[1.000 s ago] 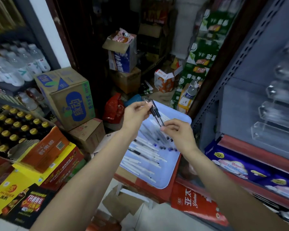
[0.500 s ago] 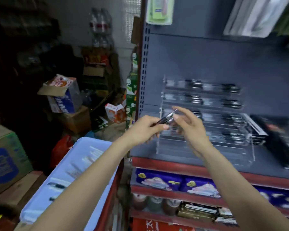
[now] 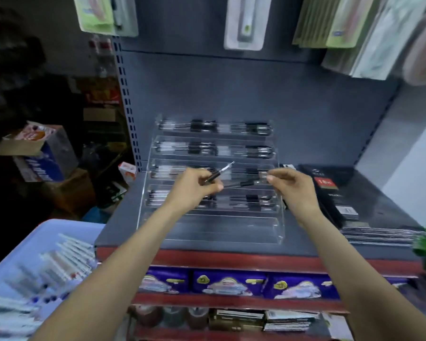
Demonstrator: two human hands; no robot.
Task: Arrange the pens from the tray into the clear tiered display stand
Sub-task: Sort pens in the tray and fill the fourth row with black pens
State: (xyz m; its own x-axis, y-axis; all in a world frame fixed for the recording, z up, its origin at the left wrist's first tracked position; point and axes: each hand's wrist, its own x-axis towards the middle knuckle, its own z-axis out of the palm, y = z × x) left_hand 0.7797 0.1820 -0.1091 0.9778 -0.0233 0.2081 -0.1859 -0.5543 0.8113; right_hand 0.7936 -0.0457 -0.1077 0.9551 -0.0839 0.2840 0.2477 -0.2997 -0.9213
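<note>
While the tray point(image 3: 15, 262) sits low on our left with many pens point(image 3: 67, 257) lying loose in it, we are at the placing step, both hands raised in front of the clear tiered display stand point(image 3: 214, 227) on the grey shelf point(image 3: 123, 232). Our left hand point(image 3: 194, 188) has its grip closed around a dark-barrelled pen point(image 3: 219, 173), whose clear end angles up and to the right. Just beside it, a second pen point(image 3: 244, 184) lies nearly level between the two hands; our right hand point(image 3: 293, 188) pinches its right end at the fingertips point(image 3: 271, 178), while its left end reaches towards the left hand, and we cannot tell whether that hand touches it as well.

Both pens hang in front of the stand's middle tiers. The upper four tiers already carry pens in two groups each, and the lowest, front tier looks bare, though the clear plastic makes that hard to judge.

We judge the next move calls for turning one pen level, lining it up with a trough, and lowering it in without knocking those already lying there. To the right of the stand lies a stack of black packets point(image 3: 342, 193).
</note>
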